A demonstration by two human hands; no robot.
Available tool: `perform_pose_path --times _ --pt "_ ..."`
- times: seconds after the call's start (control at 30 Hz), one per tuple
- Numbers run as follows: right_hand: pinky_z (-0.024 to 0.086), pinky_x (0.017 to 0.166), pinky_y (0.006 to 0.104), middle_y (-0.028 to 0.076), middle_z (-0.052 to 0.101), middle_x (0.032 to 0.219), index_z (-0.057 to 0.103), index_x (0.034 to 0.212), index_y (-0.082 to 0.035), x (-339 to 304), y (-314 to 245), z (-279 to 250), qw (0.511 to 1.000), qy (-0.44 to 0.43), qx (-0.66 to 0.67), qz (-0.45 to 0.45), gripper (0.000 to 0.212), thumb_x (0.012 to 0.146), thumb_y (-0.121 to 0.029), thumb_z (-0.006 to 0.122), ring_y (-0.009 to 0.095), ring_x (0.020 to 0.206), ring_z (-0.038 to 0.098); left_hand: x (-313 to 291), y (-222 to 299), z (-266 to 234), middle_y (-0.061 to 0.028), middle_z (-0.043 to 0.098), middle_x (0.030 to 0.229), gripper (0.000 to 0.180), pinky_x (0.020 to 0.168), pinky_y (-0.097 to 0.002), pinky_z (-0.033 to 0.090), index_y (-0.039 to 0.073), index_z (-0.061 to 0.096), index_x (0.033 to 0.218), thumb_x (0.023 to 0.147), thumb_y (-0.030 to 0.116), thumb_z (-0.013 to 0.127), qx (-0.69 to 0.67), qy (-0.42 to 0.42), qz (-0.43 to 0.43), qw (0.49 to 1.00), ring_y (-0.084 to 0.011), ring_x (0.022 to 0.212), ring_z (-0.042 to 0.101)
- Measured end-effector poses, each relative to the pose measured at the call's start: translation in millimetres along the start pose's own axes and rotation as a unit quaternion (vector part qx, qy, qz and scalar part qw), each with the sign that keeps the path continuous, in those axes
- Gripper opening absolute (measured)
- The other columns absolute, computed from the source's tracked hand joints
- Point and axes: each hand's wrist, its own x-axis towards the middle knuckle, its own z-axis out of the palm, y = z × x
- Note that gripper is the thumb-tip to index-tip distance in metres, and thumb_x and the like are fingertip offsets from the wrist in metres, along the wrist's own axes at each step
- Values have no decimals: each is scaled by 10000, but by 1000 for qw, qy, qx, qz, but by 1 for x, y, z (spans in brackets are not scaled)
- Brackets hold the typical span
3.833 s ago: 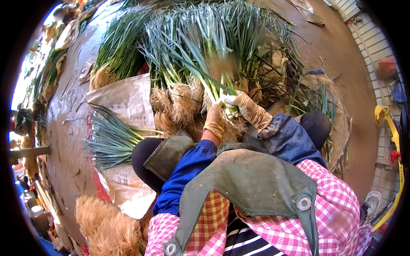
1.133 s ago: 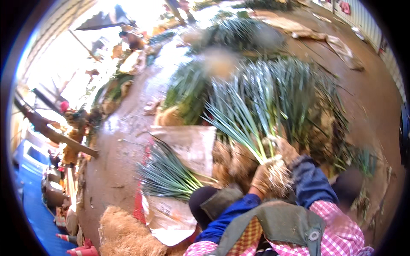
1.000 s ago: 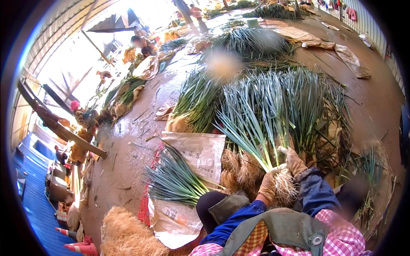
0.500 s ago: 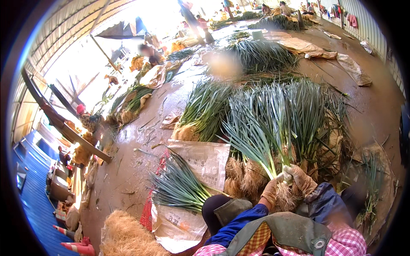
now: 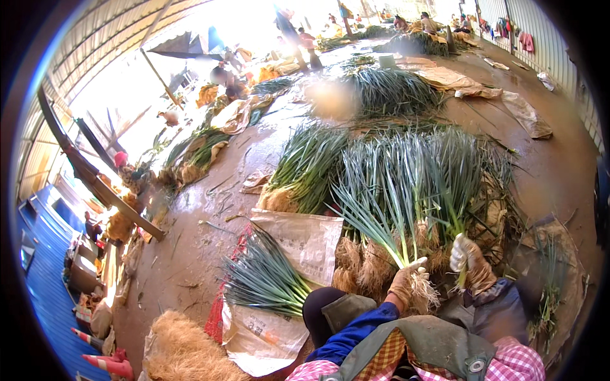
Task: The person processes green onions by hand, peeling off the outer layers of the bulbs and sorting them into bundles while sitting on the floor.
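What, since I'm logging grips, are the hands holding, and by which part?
Left hand: a bunch of green-leaved stalks, by the pale lower ends, just above the roots. Right hand: another green stalk, by its lower part.

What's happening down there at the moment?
The person's left grip, a tan-gloved hand, holds a small bunch of long green stalks with white stems and stringy pale roots. Apart from it, the right grip, also gloved, is closed on what looks like a slim yellow-green stalk. A broad pile of long green-leaved plants lies just ahead, and a fanned green bunch lies leftward on a pale woven sack.
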Motion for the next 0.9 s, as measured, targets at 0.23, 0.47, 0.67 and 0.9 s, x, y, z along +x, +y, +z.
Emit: perform_pose_path --times 0.23,0.47,0.67,0.9 --pt "313 376 234 -50 354 460 452 584 -150 -24 -34 -32 980 106 -166 -3 436 879 -466 515 88 376 347 -16 2 16 -34 556 592 188 398 -280 447 91 563 805 748 170 724 19 5 12 1000 -177 454 552" --pt "320 427 246 -44 407 535 537 689 -111 -51 -67 -49 970 135 -167 -113 388 879 -448 520 82 460 371 -23 7 36 -13 523 597 104 413 -281 433 94 580 887 854 192 588 33 -122 -29 992 -150 470 510" --pt "327 471 256 -40 453 600 610 778 -77 -62 -122 -144 815 328 -452 -154 381 880 -434 524 77 531 392 -27 19 41 16 460 543 86 416 -246 378 95 572 782 827 162 602 -5 -7 26 1000 -116 429 424" --pt "430 888 406 157 581 1137 591 1093 -56 -129 -145 -232 330 309 -821 349 488 798 -442 548 319 1080 539 -2 0 25 -21 512 602 87 486 -271 429 26 580 888 842 100 589 -21 21 66 997 -146 495 470"
